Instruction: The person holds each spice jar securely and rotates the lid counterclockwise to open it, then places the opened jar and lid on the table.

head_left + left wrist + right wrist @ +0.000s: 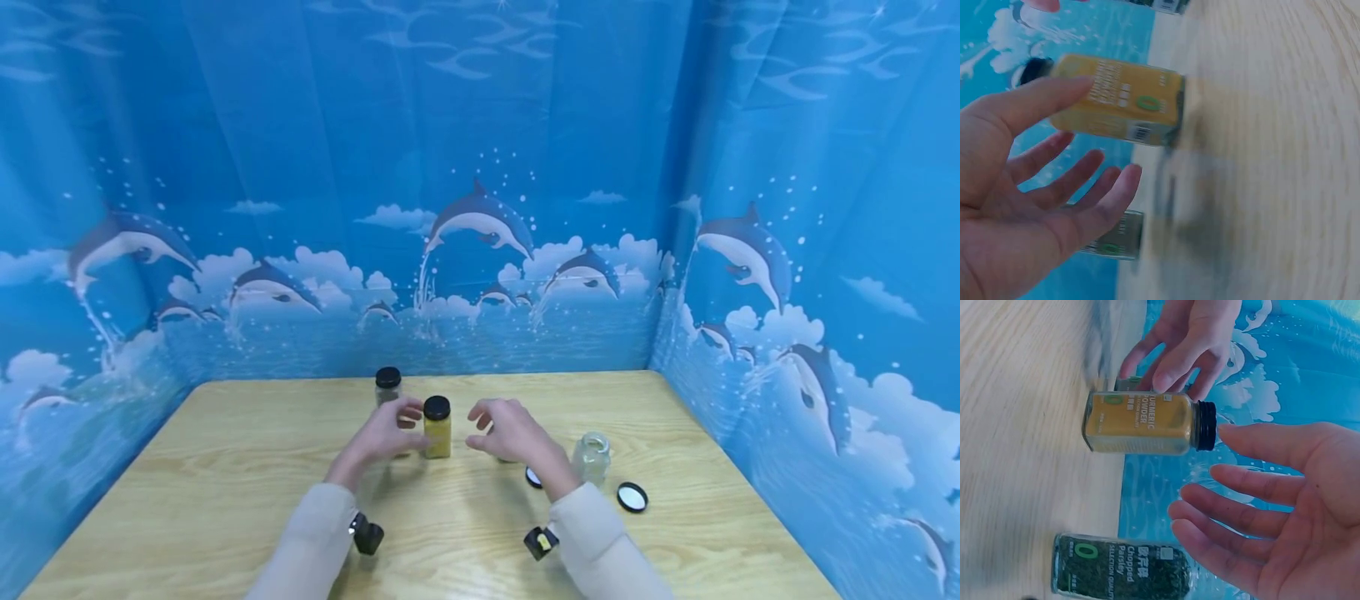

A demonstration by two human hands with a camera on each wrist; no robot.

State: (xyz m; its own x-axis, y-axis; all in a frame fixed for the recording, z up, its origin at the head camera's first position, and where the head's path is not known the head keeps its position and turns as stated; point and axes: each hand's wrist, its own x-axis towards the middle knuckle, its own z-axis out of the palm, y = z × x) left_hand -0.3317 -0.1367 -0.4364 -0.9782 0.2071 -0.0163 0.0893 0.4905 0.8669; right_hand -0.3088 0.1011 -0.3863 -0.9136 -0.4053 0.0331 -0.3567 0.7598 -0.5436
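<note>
A turmeric powder jar (437,437) with a black lid stands upright between the two hands. Loosely spread, the fingers of my left hand (384,429) are beside the jar's left side; the thumb overlaps it in the left wrist view, and I cannot tell whether they touch. My right hand (513,425) is apart from the jar on its right, fingers relaxed and holding nothing. A chopped parsley jar (1122,565) stands by the right hand, mostly hidden behind it in the head view. Behind the left hand is another black-lidded jar (387,390), partly covered.
An uncovered clear glass jar (592,458) stands right of the right wrist. One black-rimmed lid (632,497) lies in front of it, and another lid (533,477) is partly hidden by the right wrist. A blue dolphin-print curtain (480,333) borders the wooden table (262,467).
</note>
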